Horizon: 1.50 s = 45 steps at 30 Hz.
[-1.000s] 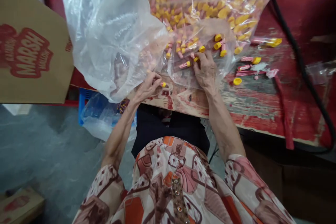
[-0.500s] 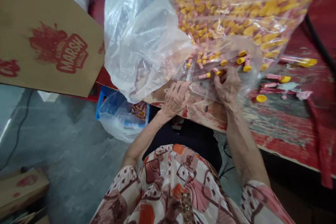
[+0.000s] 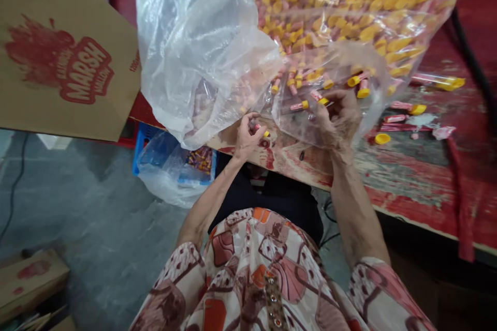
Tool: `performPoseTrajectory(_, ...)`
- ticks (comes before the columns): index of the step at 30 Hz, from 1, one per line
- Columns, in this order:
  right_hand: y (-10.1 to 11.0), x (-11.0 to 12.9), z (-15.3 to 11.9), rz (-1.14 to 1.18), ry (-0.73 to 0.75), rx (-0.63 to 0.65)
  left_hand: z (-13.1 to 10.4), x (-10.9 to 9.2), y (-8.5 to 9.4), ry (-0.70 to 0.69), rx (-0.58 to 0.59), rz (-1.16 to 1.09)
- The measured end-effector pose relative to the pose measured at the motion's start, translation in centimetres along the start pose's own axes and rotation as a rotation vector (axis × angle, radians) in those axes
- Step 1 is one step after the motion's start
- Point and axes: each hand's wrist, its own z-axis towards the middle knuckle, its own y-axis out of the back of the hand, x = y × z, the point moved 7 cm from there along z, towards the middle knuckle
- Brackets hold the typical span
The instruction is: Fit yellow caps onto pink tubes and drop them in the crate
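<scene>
Close to the table edge, my left hand (image 3: 248, 137) is closed around a small pink tube with a yellow cap (image 3: 259, 128), its capped end poking out past the thumb. My right hand (image 3: 339, 119) rests at the mouth of a clear plastic bag (image 3: 295, 126). Its fingers are curled in a pinch at the yellow end of another pink tube (image 3: 316, 95), partly hidden by the fingertips. Beside that lies a similar capped tube (image 3: 298, 106). The large clear bag (image 3: 349, 15) behind is full of such yellow-capped pink tubes.
A crumpled whitish plastic bag (image 3: 194, 46) covers the table's left part. Right of my hand lie a loose yellow cap (image 3: 382, 138), a few tubes and wrapper scraps (image 3: 442, 132). A cardboard box (image 3: 39, 77) stands left; a blue crate (image 3: 142, 145) sits below the table.
My left hand has gone from lying flat on the bag's edge to gripping a capped tube, slightly lower left. The right fingers have shifted a little at their tube. The view has moved slightly.
</scene>
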Motion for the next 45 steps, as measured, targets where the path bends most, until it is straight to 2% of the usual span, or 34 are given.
performPoseTrajectory(3,-1.4,2.1,-1.1,0.074,0.046,0.148,-1.0,-1.5,0.4,-0.133,-0.076,0.087)
performPoseTrajectory(6,-3.6,4.0,-2.5,0.017,0.138,0.332,-2.5,-3.9,0.4,-0.423,-0.148,0.255)
performPoseTrajectory(8,-4.7,4.7,-3.1,-0.071,0.220,0.401,-3.3,-4.8,-0.2,-0.585,-0.132,0.367)
performPoseTrajectory(10,-5.2,4.8,-3.4,-0.130,0.271,0.421,-3.5,-4.8,-0.9,-0.644,-0.081,0.447)
performPoseTrajectory(13,-5.4,4.4,-3.4,-0.135,0.281,0.405,-2.8,-4.2,-0.8,-0.574,-0.044,0.463)
performPoseTrajectory(18,-5.3,4.6,-3.5,-0.124,0.270,0.383,-3.3,-4.0,1.0,-0.451,-0.147,0.398)
performPoseTrajectory(22,-5.4,4.8,-3.8,-0.132,0.273,0.368,-3.2,-3.4,2.1,-0.358,-0.070,0.378)
performPoseTrajectory(24,-5.6,4.6,-3.9,-0.139,0.276,0.352,-1.2,-3.0,4.8,-0.266,-0.137,0.339)
performPoseTrajectory(28,-6.0,3.9,-4.0,-0.152,0.288,0.301,6.1,-2.8,12.8,-0.044,-0.458,0.363)
performPoseTrajectory(29,-6.1,3.8,-4.0,-0.146,0.291,0.292,8.1,-2.7,14.3,0.021,-0.491,0.404)
performPoseTrajectory(31,-6.2,3.7,-4.0,-0.125,0.292,0.284,11.6,-2.5,16.0,0.105,-0.485,0.471)
performPoseTrajectory(33,-6.1,3.8,-4.0,-0.114,0.285,0.284,14.0,-2.0,16.4,0.170,-0.415,0.529)
performPoseTrajectory(36,-5.7,4.3,-4.0,-0.114,0.293,0.254,15.4,-1.2,16.3,0.238,-0.328,0.541)
performPoseTrajectory(39,-4.8,5.0,-4.1,-0.088,0.311,0.163,15.5,-0.9,16.2,0.224,-0.268,0.437)
performPoseTrajectory(41,-4.5,5.1,-4.2,-0.080,0.306,0.140,15.3,-0.8,15.9,0.201,-0.184,0.361)
performPoseTrajectory(43,-5.0,5.0,-4.3,-0.103,0.296,0.190,14.7,-0.8,15.5,0.202,-0.081,0.317)
performPoseTrajectory(45,-5.5,4.8,-4.3,-0.125,0.289,0.253,13.8,-0.7,15.4,0.220,-0.055,0.302)
